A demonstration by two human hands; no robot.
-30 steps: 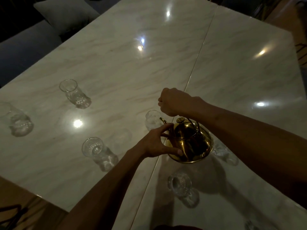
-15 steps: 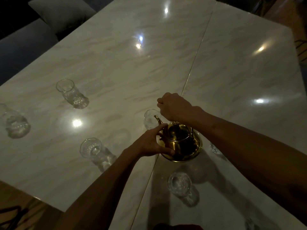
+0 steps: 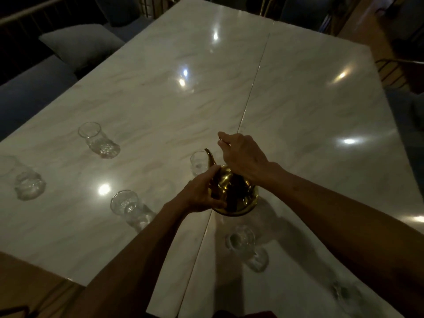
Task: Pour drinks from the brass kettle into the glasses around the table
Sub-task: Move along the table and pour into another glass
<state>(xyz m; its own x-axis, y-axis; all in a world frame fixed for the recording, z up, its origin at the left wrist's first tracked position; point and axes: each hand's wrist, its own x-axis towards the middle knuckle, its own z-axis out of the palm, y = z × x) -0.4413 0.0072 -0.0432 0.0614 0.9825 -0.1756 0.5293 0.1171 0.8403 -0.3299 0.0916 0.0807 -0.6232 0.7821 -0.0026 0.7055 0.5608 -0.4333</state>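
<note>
- The marble table (image 3: 160, 99) is glossy, with a seam running down its middle. I think any spilled drink would spread quickly on such a surface.
- The brass kettle (image 3: 236, 196) is over the seam, near the front of the table, with its spout toward the far side. I cannot tell whether its base touches the table.
- The left hand (image 3: 202, 193) wraps the kettle's side, thumb above and fingers below. If the metal is hot or slippery, this hold could fail.
- The right hand (image 3: 243, 154) is above the kettle, its fingers curled round something thin. This is probably the handle, but it is too dark to be sure.
- The far glass (image 3: 197, 165) stands just behind the spout (image 3: 210, 157). Its mouth is narrow, so a fast tilt could pour past the rim, or the spout could knock it.
- The near glass (image 3: 243, 242) stands between the two forearms, near the kettle. A lowered arm could topple it.
</note>
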